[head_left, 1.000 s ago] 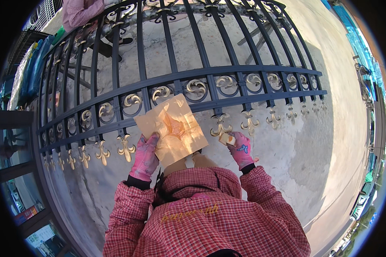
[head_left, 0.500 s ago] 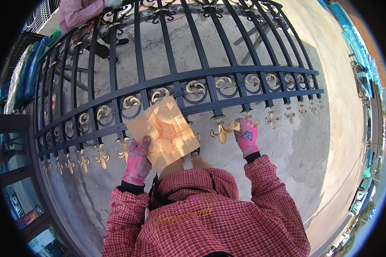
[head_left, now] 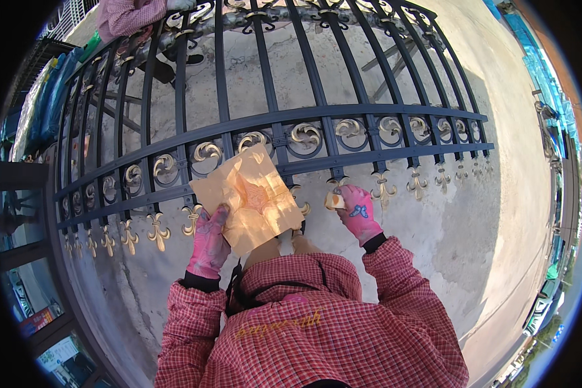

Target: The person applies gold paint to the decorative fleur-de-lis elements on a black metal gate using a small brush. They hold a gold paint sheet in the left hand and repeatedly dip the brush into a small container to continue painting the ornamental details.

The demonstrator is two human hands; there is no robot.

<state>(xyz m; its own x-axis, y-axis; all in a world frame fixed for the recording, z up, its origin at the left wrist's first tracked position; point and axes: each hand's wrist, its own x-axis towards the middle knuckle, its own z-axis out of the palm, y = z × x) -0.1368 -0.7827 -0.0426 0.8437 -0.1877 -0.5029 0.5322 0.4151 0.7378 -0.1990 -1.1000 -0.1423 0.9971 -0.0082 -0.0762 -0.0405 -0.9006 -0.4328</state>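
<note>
My left hand (head_left: 208, 244), in a pink glove, grips the near left edge of a creased brown cardboard sheet (head_left: 239, 226) with a shiny gold-orange smear in its middle. Between the fingers of my gloved right hand (head_left: 361, 212) is a small pale sponge-like piece (head_left: 334, 201) with an orange-gold stain. That hand is at a fleur-de-lis finial on the near edge of a dark metal fence panel (head_left: 239, 126), mostly covering it. To its right, a gold-coloured finial (head_left: 383, 187) shows in full. Gold scrolls (head_left: 305, 134) line the band between the two near rails.
Across the panel at the far left, another person's pink checked sleeve (head_left: 132, 16) and gloved hand (head_left: 181, 4) rest by the bars. A dark stand leg (head_left: 389, 71) shows beneath the panel. Dark-framed glass (head_left: 29, 220) stands at the left, over concrete ground (head_left: 427, 246).
My right hand has moved left with the sponge-like piece, uncovering the finial to its right. The panel sits slightly farther right in view. My left hand keeps the cardboard nearly still.
</note>
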